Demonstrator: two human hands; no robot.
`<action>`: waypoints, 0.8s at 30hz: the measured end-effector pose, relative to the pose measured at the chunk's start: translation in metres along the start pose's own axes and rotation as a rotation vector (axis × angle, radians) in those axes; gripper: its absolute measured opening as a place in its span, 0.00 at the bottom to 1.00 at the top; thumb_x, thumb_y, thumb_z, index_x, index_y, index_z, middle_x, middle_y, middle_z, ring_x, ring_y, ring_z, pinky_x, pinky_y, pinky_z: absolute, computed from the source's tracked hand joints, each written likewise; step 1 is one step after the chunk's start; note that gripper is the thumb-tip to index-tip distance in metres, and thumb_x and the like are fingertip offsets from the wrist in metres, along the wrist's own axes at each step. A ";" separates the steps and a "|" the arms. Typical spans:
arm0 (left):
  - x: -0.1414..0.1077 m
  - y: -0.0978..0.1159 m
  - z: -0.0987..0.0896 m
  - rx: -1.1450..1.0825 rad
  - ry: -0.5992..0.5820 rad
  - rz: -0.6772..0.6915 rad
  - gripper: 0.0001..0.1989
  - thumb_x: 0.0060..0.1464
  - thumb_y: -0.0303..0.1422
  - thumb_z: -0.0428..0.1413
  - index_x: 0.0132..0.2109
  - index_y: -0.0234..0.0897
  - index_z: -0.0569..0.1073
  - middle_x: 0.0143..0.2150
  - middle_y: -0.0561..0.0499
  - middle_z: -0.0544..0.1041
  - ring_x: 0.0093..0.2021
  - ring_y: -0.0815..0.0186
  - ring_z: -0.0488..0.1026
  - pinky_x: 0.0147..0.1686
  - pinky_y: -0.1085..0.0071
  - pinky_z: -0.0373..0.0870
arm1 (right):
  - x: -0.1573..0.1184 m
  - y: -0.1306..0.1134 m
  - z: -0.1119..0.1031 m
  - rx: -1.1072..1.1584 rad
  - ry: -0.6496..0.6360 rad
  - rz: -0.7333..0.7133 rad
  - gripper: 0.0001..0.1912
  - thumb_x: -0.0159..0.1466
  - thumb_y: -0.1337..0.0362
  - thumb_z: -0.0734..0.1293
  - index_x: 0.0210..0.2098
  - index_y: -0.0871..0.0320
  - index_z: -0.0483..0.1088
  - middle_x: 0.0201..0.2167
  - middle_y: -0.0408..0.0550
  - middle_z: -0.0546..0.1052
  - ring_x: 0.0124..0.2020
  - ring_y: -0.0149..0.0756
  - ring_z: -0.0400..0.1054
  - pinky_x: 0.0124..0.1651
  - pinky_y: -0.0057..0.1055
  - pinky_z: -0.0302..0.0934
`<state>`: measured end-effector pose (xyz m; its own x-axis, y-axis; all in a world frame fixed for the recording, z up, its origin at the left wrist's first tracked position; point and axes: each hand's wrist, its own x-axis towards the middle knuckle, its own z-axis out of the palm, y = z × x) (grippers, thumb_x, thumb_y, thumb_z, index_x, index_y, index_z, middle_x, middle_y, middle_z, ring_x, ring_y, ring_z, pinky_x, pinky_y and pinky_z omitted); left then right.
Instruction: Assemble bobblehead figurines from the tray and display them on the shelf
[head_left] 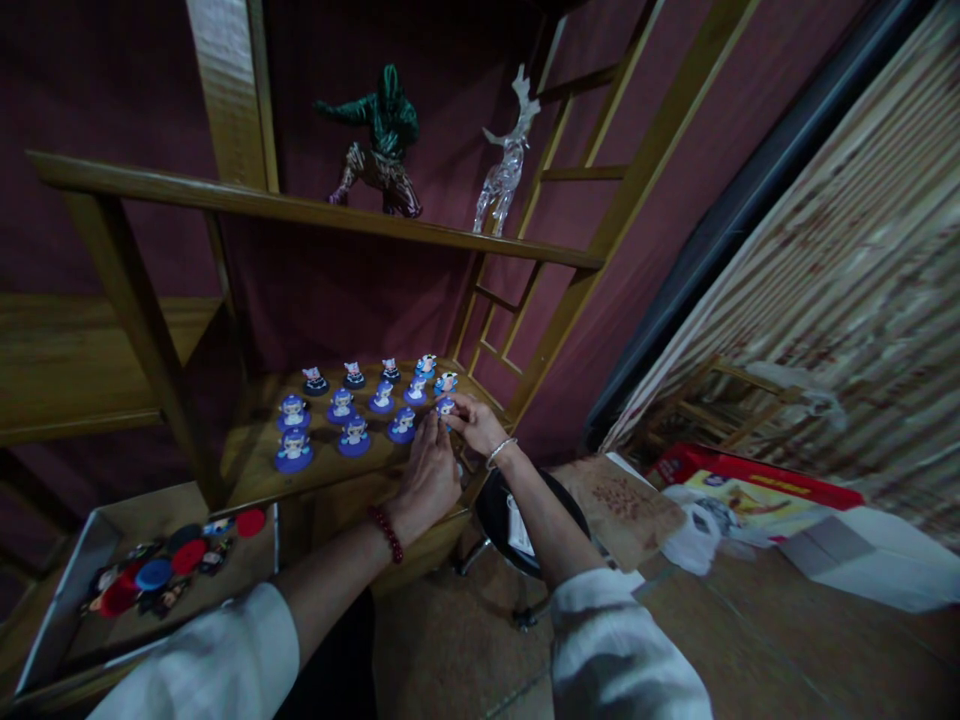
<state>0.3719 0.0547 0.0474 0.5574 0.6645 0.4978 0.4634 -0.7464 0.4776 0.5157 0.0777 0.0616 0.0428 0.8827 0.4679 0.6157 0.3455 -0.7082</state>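
- Maroon wall point(622, 330) behind you, or in front?
- In front. Wooden shelf unit point(322, 205) against it, striped sheeting point(847, 320) off to your right.
- Next size down?
- Open box point(56, 590) low on your left, loose figures and red and blue discs inside. Black round stool point(491, 505) just past your right forearm. Red-edged package point(765, 485) on the floor, far right.
- Upper shelf?
- Green crouching statue point(386, 140), clear deer statue point(506, 170) to its right.
- Your hands?
- Left hand point(433, 475), red bead bracelet: fingertips right by the small figurine point(445, 407); can't tell if they grip it. Right hand point(478, 425), pale bracelet: thumb and fingers narrow, pinched on that figurine.
- Where's it sit?
- Lower shelf, right end of the purple-based figurines point(354, 437). Three black-based figurines point(353, 375) stand behind, upright.
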 end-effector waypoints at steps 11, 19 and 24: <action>-0.002 -0.003 -0.001 -0.017 0.001 0.012 0.32 0.44 0.21 0.44 0.59 0.18 0.52 0.62 0.31 0.51 0.63 0.54 0.44 0.59 0.54 0.50 | 0.001 0.008 -0.001 0.058 -0.059 0.004 0.18 0.54 0.63 0.65 0.44 0.56 0.67 0.36 0.44 0.72 0.38 0.32 0.66 0.47 0.33 0.59; -0.015 0.001 -0.006 -0.004 -0.007 0.082 0.30 0.46 0.22 0.44 0.58 0.18 0.53 0.62 0.32 0.51 0.63 0.54 0.44 0.59 0.54 0.51 | -0.002 0.001 -0.004 0.080 -0.052 0.025 0.24 0.53 0.62 0.66 0.50 0.55 0.64 0.38 0.44 0.72 0.36 0.31 0.66 0.48 0.34 0.59; -0.029 0.006 -0.013 -0.071 -0.025 0.160 0.25 0.50 0.23 0.42 0.57 0.25 0.57 0.60 0.36 0.57 0.61 0.57 0.50 0.57 0.54 0.55 | -0.010 -0.002 -0.006 0.165 0.019 0.059 0.23 0.54 0.61 0.65 0.50 0.55 0.64 0.41 0.46 0.73 0.42 0.33 0.67 0.49 0.34 0.60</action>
<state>0.3493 0.0312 0.0449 0.6378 0.5354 0.5537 0.3182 -0.8378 0.4436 0.5190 0.0660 0.0619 0.0905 0.8975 0.4317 0.4738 0.3424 -0.8113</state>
